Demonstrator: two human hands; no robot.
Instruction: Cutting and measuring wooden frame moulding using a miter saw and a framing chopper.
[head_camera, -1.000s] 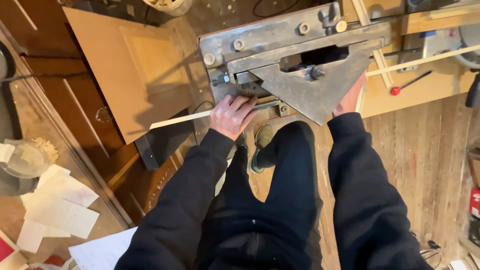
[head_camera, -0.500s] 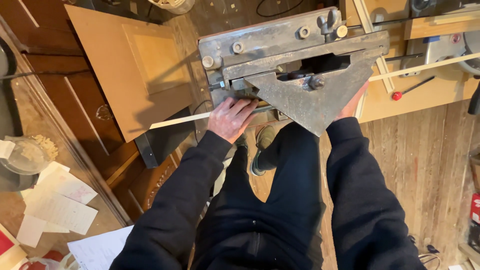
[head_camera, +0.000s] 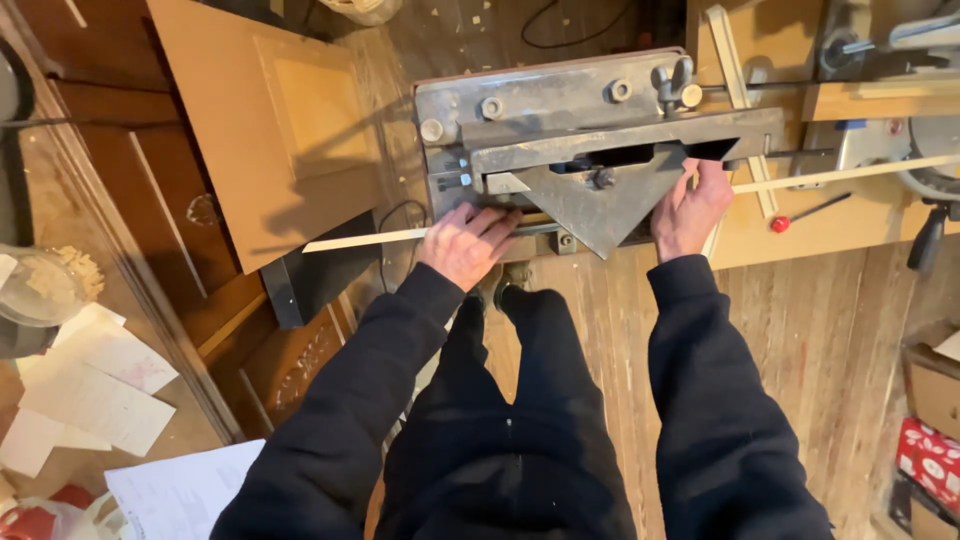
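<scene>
Your left hand (head_camera: 468, 243) presses its flat, released fingers on the thin wooden strip (head_camera: 365, 239) at the metal cutting machine (head_camera: 590, 150), while your right hand (head_camera: 690, 208) grasps that strip.

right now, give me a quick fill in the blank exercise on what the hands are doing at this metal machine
1. The left hand presses flat on a thin pale wooden ____.
2. The right hand rests beside the machine's ____-shaped metal plate.
3. The strip sticks out from both sides of the grey metal ____.
4. A tan cabinet door leans to the ____ of the machine.

Missing words: strip; triangle; machine; left
</scene>
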